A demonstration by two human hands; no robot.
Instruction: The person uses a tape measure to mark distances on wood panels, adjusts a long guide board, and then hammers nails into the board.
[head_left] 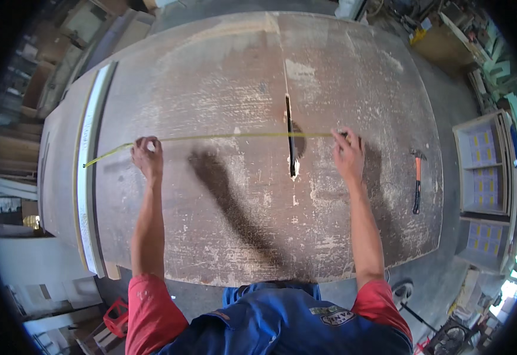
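A yellow tape measure (229, 136) stretches from left to right across a large worn wooden tabletop (223, 77). My left hand (147, 155) pinches its blade on the left part of the table. Beyond that hand the blade slopes down to a long pale straight bar (87, 177), where its left end lies. Over at the right, my right hand (349, 155) grips the other end between bent fingers. Something small and dark shows at those fingertips; whether it is the tape's case I cannot tell. The blade crosses a narrow dark slot (290, 118) in the tabletop.
A hammer (417, 180) with an orange and black handle lies near the table's right edge. White-framed panels (483, 160) stand beyond that edge. Stacked boards (39, 83) line the far left. A red plastic object (116, 318) is on the floor at the lower left.
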